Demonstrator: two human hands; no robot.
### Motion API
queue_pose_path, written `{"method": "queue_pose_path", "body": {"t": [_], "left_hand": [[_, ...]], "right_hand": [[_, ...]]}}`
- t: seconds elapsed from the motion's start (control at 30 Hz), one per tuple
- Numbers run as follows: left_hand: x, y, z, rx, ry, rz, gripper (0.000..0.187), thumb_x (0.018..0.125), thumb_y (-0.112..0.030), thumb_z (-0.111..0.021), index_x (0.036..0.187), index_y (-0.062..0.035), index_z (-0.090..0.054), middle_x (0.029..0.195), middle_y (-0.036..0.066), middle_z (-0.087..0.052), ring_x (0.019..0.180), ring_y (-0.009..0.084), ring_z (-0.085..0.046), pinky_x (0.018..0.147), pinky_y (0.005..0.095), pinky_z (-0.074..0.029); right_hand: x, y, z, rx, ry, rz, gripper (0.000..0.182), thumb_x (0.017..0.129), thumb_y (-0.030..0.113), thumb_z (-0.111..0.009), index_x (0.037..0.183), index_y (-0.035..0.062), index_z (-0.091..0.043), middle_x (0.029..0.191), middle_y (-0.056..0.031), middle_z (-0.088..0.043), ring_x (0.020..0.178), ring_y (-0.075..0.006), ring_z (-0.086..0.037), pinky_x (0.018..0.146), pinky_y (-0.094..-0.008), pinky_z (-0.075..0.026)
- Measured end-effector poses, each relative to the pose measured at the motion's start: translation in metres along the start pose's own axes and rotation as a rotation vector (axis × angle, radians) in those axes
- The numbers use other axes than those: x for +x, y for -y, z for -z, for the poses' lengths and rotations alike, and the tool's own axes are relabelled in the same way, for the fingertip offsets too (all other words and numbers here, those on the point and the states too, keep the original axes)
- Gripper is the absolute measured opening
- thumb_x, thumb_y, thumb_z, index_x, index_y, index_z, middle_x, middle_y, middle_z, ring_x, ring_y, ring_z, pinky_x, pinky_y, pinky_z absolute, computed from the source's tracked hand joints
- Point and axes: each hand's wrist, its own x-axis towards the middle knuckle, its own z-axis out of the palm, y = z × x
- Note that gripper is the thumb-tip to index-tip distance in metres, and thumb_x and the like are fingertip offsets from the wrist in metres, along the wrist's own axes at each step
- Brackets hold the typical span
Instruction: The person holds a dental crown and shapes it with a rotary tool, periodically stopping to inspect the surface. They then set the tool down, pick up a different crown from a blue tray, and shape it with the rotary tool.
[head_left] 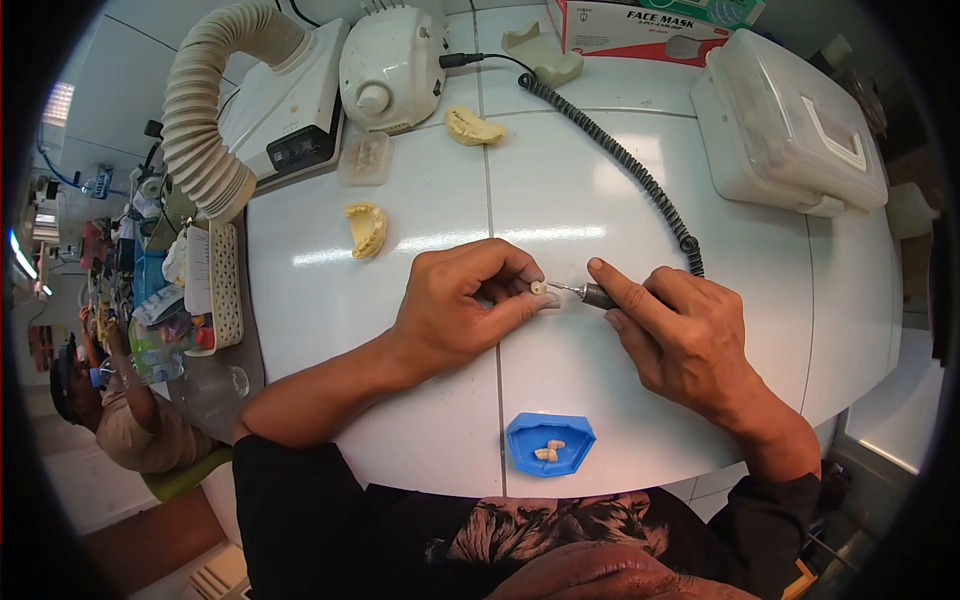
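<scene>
My left hand (470,300) pinches a small off-white dental crown (538,287) between thumb and fingertips, over the middle of the white table. In my right hand (685,335) is a dark rotary handpiece (598,295), its thin metal bur pointing left, with the tip right at the crown. The right index finger lies along the top of the handpiece. Just below the hands, near the table's front edge, a blue tray (522,463) holds several small tooth-coloured pieces (548,452).
Yellow dental casts (367,230) (473,127) sit further back, near a small clear box (366,158). A white control unit (392,70) and a ribbed hose (190,110) stand behind. The coiled cord (640,170) crosses to the handpiece. A white case (785,125) is at right; another person (135,410) sits left.
</scene>
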Motion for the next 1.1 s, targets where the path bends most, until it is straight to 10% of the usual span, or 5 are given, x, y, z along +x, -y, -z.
{"method": "queue_pose_path", "body": {"t": [1.1], "left_hand": [[-0.0031,0.0045,-0.0005,-0.063,0.029,-0.018,0.009,0.092,0.003,-0.081,0.097,0.0023,-0.074,0.088,0.009,-0.080,0.076,0.0102,-0.075,0.065,0.0239,-0.058]], "right_hand": [[-0.0019,0.0041,-0.0034,0.030,-0.036,0.041,0.051,0.092,0.018,-0.084,0.142,0.0175,-0.075,0.071,0.0002,-0.056,0.058,-0.0169,-0.056,0.050,-0.0350,-0.045]]}}
